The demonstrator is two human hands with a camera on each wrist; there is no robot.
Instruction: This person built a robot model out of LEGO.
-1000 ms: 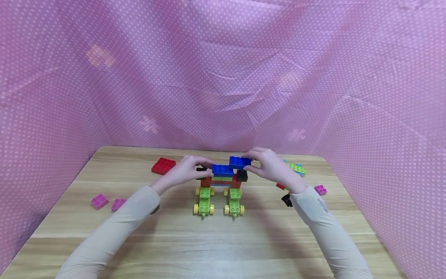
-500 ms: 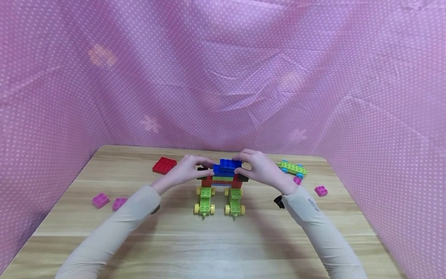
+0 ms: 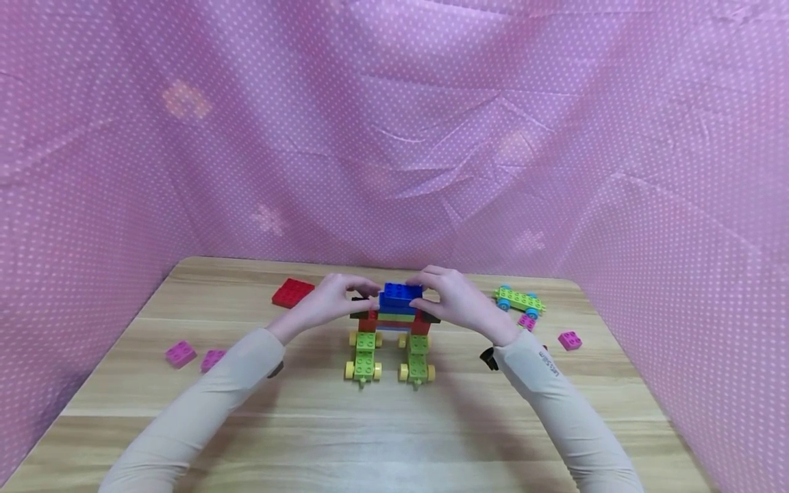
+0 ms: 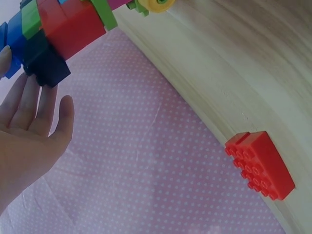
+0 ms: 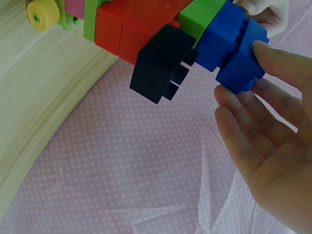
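A brick model (image 3: pixel 394 322) stands mid-table on two green wheeled bases with yellow wheels (image 3: pixel 362 356). Its body stacks red, green and blue layers, with black bricks (image 5: pixel 163 63) at both ends. My right hand (image 3: pixel 456 305) pinches the top blue brick (image 3: pixel 402 294) against the blue layer beneath it; in the right wrist view the thumb lies on that blue brick (image 5: pixel 241 58). My left hand (image 3: pixel 329 305) holds the model's left end at the top. In the left wrist view my left hand (image 4: pixel 29 131) has its lower fingers straight and free beside the dark end brick (image 4: pixel 46 68).
A red plate (image 3: pixel 292 292) lies back left, also seen as the red plate (image 4: pixel 261 165). Two pink bricks (image 3: pixel 181 354) sit at the left. At the right are a green wheeled piece (image 3: pixel 519 299) and pink bricks (image 3: pixel 570 339). Pink dotted cloth (image 3: pixel 394 137) walls the table.
My right hand carried the blue brick leftward and set it down on the model's blue top layer. The left hand stayed at the model's left end.
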